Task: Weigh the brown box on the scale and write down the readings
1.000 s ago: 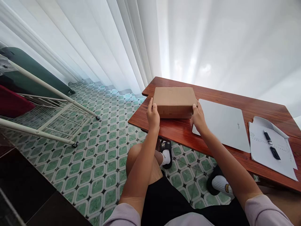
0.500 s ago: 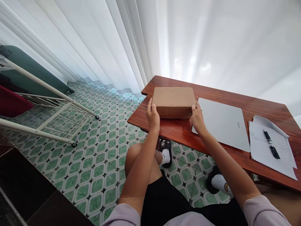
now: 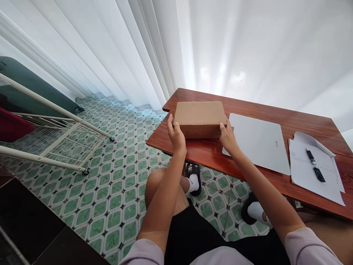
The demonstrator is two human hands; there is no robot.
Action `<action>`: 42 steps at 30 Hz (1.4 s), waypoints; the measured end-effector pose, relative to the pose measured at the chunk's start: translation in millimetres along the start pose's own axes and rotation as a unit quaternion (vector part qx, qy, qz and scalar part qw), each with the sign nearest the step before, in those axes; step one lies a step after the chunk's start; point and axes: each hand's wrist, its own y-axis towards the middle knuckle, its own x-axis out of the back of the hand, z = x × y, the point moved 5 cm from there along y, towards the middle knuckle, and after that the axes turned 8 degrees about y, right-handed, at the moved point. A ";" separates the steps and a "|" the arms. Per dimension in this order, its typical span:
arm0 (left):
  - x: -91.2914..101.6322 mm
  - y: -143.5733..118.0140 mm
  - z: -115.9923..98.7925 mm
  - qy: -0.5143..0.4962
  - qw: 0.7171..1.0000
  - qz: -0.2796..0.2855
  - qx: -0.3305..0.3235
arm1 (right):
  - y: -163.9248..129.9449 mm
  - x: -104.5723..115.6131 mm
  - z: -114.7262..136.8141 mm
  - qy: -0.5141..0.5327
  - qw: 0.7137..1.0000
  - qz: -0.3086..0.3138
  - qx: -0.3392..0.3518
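A closed brown cardboard box [image 3: 200, 113] is at the left end of the reddish wooden table [image 3: 201, 149]. My left hand [image 3: 177, 137] grips its left near corner, thumb on the front edge and fingers along the side. At the right near corner my right hand [image 3: 228, 137] holds it the same way. Whether the box rests on the wood or is raised slightly, I cannot tell. Just right of my right hand lies a shut silver laptop [image 3: 256, 141].
Past the laptop lie written paper sheets [image 3: 303, 176] with a black marker pen [image 3: 316, 164] on top. A white wheeled metal rack [image 3: 59, 141] stands on the green tiled floor [image 3: 124, 184] at left. White curtains [image 3: 220, 44] hang behind the table.
The view has shifted a little, so the table and its things sit slightly further left. Both hands keep their grip on the box, with the left fingers a bit more spread.
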 end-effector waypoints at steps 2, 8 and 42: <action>0.0 -2.3 -9.6 0.023 0.997 -0.027 -0.062 | 0.9 4.2 0.7 -0.006 1.000 0.009 -0.005; -12.7 -26.0 -51.0 0.112 0.953 -0.073 -0.273 | -2.0 32.6 18.0 -0.028 0.998 -0.004 0.051; -193.8 -324.8 -69.1 0.095 0.358 0.438 -0.819 | -92.8 354.3 -61.7 -0.434 0.896 -0.079 -0.049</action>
